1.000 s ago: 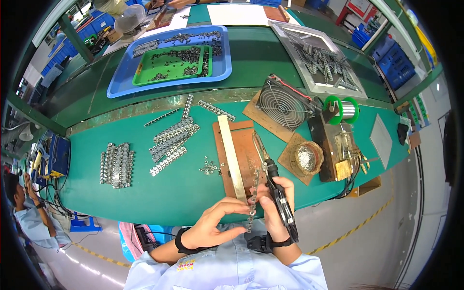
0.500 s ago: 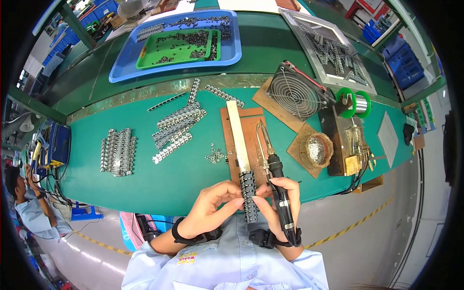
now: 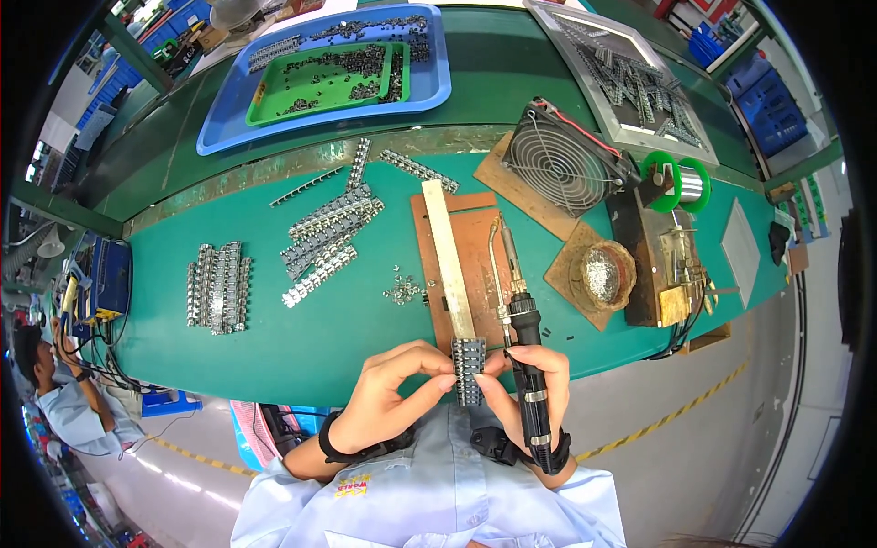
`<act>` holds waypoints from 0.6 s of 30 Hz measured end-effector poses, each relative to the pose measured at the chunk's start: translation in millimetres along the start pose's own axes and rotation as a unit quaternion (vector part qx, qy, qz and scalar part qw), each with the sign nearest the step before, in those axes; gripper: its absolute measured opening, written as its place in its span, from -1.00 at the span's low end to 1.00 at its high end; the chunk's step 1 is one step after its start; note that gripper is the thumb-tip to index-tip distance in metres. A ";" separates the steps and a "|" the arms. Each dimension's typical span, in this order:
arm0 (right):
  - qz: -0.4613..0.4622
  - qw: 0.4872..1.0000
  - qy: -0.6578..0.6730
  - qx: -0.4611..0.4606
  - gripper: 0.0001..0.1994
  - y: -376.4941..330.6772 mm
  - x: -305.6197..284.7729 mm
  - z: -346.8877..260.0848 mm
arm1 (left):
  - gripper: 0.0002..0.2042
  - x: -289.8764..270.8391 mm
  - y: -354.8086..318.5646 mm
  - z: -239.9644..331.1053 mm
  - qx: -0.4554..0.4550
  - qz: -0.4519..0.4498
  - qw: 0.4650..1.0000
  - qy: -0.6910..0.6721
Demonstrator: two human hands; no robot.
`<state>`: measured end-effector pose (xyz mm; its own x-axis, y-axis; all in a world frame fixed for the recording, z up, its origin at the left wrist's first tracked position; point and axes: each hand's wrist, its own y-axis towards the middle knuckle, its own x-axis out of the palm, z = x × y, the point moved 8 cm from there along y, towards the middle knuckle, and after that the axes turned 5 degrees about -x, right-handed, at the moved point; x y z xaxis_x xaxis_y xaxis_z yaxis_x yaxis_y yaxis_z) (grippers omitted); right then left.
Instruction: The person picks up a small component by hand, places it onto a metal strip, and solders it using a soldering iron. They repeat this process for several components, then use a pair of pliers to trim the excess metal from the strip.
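Note:
Between my two hands, near the table's front edge, is a strip of small black components (image 3: 469, 373) with metal tabs along its left side. My left hand (image 3: 395, 391) pinches its left edge with thumb and fingertips. My right hand (image 3: 537, 388) touches its right edge with thumb and fingertip while holding a black soldering iron (image 3: 527, 333). The iron points away from me, and a thin metal tube runs along its left side. A pale bar (image 3: 448, 260) lies on a brown board (image 3: 475, 247), its near end by the strip. Small metal bits (image 3: 402, 289) lie left of the board.
Component strips (image 3: 329, 224) lie loosely at mid-table, others side by side (image 3: 219, 288) at left. On the right are a fan (image 3: 559, 160), a round bowl (image 3: 607, 276) and a solder wire spool (image 3: 692, 185). Behind stand a blue tray (image 3: 215, 132) and a framed panel (image 3: 557, 55) with strips.
The strip has tilted between my fingers; it looks shorter, and its row of metal tabs shows more. The iron stays in my right hand. The view has shifted slightly.

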<state>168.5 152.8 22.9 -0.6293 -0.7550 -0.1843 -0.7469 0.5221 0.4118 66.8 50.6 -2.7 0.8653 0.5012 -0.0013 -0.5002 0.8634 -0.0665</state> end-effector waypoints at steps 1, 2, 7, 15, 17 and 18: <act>0.001 1.000 0.000 0.001 -0.51 -0.1 -0.9 0.8 | -0.94 0.0 0.9 3.0 -0.001 -0.001 1.000 0.000; -0.004 1.000 0.001 -0.006 -0.51 0.2 -1.1 0.4 | -0.93 -0.5 1.5 11.8 0.024 0.005 0.999 0.042; -0.018 1.000 0.011 -0.019 -0.50 0.3 -0.9 -2.4 | -0.90 1.1 1.6 32.7 0.086 0.018 0.986 0.139; 0.009 1.000 -0.012 0.004 -0.61 -3.6 -3.2 19.3 | -0.93 -13.0 1.4 -27.1 -0.102 0.043 0.989 -0.099; 0.025 0.999 -0.019 0.018 -0.63 -7.5 -4.9 33.6 | -0.93 -15.4 0.2 -41.5 -0.162 0.069 0.968 -0.178; 0.037 0.999 -0.017 0.024 -0.66 -10.1 -6.1 42.0 | -0.94 -16.4 2.3 -44.1 -0.175 0.073 0.965 -0.180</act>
<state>170.8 168.8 -17.6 -0.6902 -0.6994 -0.1856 -0.7065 0.5957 0.3821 52.9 41.8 -46.8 0.6870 0.6586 0.3069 -0.5207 0.7408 -0.4242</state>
